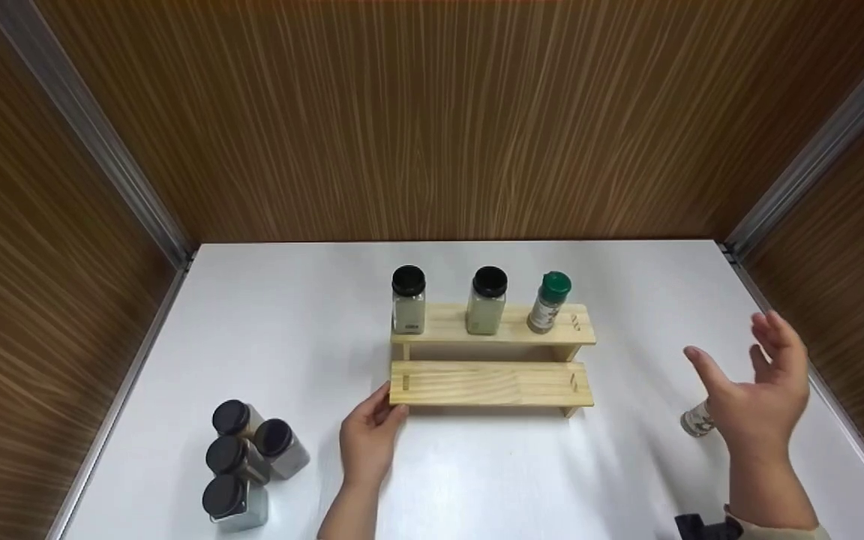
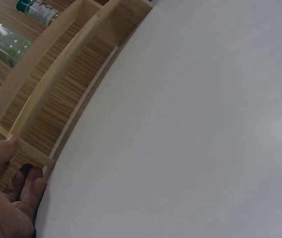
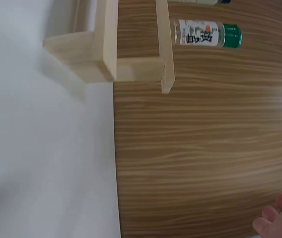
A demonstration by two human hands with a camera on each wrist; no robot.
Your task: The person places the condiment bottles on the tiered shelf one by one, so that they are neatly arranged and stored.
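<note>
A two-tier wooden rack (image 1: pixel 492 382) stands on the white table. My left hand (image 1: pixel 372 435) grips the left front end of its lower shelf; in the left wrist view its thumb lies on the shelf edge with curled fingers (image 2: pixel 32 191) below. On the upper shelf stand two black-lidded spice jars, one at the left (image 1: pixel 409 304) and one mid-shelf (image 1: pixel 486 304), plus a green-capped spice bottle (image 1: pixel 544 311) on the right. My right hand (image 1: pixel 762 397) is raised at the right with fingers spread, holding nothing. Partly hidden behind it is a labelled spice bottle (image 1: pixel 697 420).
Several black-lidded spice jars (image 1: pixel 248 457) are grouped at the table's left front. Wood-grain panels (image 1: pixel 432 127) enclose the white table (image 1: pixel 289 315) at the back and both sides.
</note>
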